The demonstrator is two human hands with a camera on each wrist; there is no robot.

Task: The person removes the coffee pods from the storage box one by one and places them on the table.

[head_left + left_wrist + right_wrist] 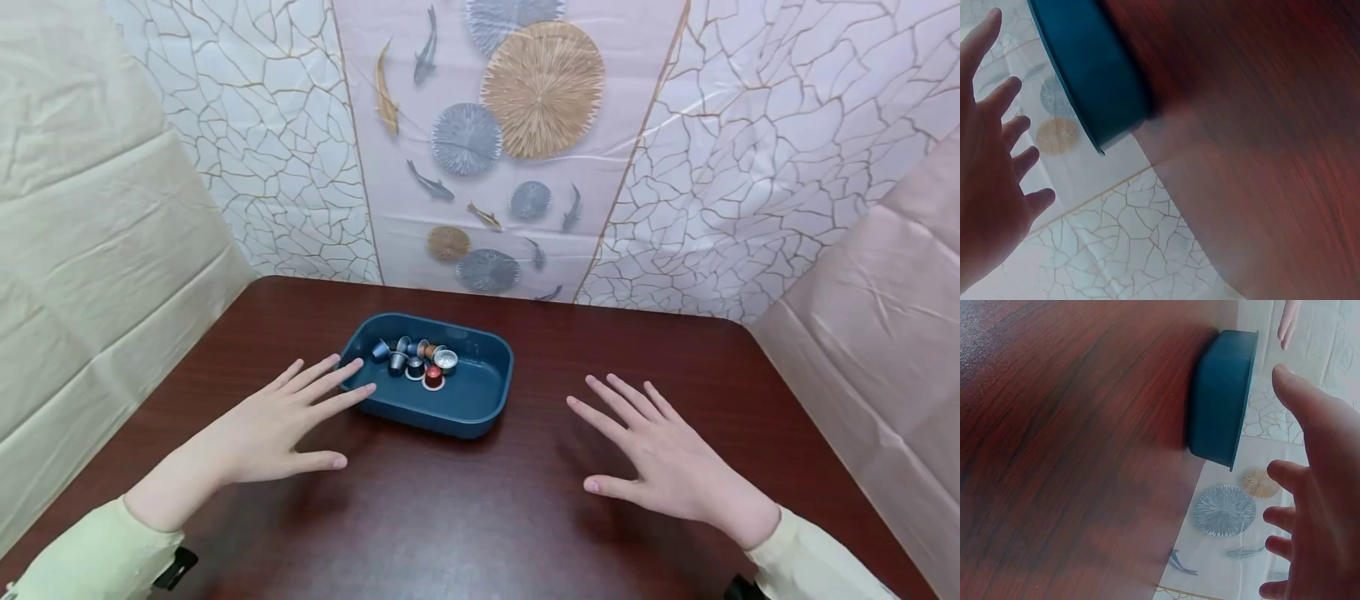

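A dark blue rectangular tray point(472, 392) with raised walls sits on the table, left of the middle in the head view. Several small coffee capsules point(416, 367) in blue, black, silver, brown and red lie bunched toward its left side. My left hand point(292, 417) hovers with spread fingers beside the tray's left end, its fingertips overlapping the rim in the head view. To the right of the tray, my right hand point(652, 454) is held over the table with fingers spread and holds nothing. Both wrist views show the tray's outer wall point(1094, 69) but not the capsules.
The dark red-brown wooden table point(465, 517) has rounded far corners. Behind it hangs a patterned cloth point(480, 192) with fish and round leaf shapes. Plain pale cloth point(97, 250) flanks the left side, and similar cloth point(877, 333) the right.
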